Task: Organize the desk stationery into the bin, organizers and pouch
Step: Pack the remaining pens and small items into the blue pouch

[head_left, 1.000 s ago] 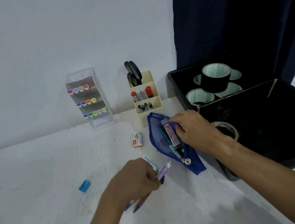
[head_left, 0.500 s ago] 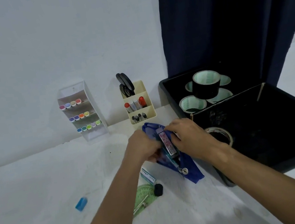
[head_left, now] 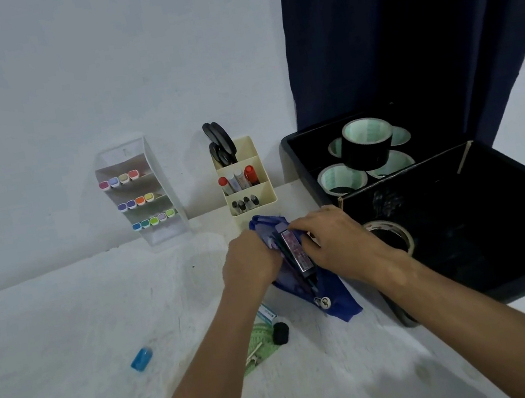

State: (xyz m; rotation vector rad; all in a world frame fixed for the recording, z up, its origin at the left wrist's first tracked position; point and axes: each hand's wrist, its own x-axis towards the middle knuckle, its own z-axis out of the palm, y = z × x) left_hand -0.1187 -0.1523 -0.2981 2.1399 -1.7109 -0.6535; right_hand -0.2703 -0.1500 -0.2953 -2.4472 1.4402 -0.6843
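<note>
A blue zip pouch [head_left: 337,294] lies open on the white desk, with a pink flat case [head_left: 296,252] and pens inside it. My left hand [head_left: 251,263] is closed at the pouch's left edge, pressed into the opening; what it holds is hidden. My right hand [head_left: 334,242] grips the pouch's right edge. Below the pouch lie a small white-blue box [head_left: 268,316], a black round cap-like thing [head_left: 280,333], a green protractor [head_left: 260,347] and a blue eraser-like piece [head_left: 141,358].
A clear tiered organizer [head_left: 144,197] with coloured markers and a cream organizer [head_left: 246,180] with scissors and markers stand at the wall. A black bin [head_left: 502,228] with tape rolls sits at the right, a clear tape roll [head_left: 390,234] near my right wrist.
My left hand carried purple pens from the desk's front up to the pouch and now pushes in at its opening. My right hand stayed on the pouch. The camera view shifted slightly.
</note>
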